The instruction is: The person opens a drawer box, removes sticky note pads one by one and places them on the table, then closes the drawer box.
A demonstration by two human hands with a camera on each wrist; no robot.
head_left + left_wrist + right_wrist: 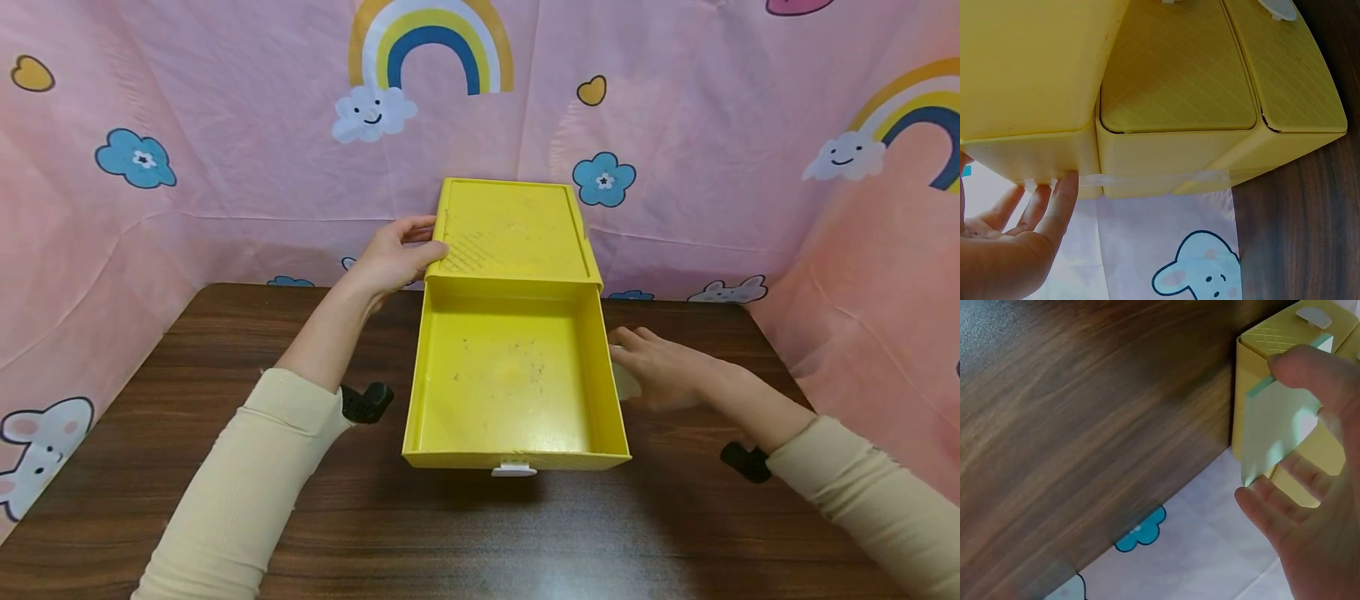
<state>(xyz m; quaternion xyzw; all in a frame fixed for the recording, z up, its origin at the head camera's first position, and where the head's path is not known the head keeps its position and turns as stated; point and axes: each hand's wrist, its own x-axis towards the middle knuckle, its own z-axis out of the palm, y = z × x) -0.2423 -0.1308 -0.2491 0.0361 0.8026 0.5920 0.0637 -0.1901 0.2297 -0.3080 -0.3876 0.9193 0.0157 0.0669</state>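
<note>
A yellow plastic drawer cabinet (517, 218) stands at the back of the table, its top drawer (498, 417) pulled well out toward me. Nothing lies inside that drawer, only dark scuffs on its floor. My left hand (392, 257) holds the cabinet's left side, thumb over the top edge; in the left wrist view its fingertips press the side wall. Right of the drawer, my right hand (663, 367) grips a thin, pale, translucent slab with green edges (1275, 428), thumb on one edge and fingers at the opposite one. From the head, the drawer partly hides the slab.
Two lower drawer fronts (1179, 69) are closed beneath the top one. A white pull tab (513, 470) sits on the open drawer's front. Dark wood table (337, 517) surrounds the cabinet, and pink printed cloth (247, 150) hangs behind and at both sides.
</note>
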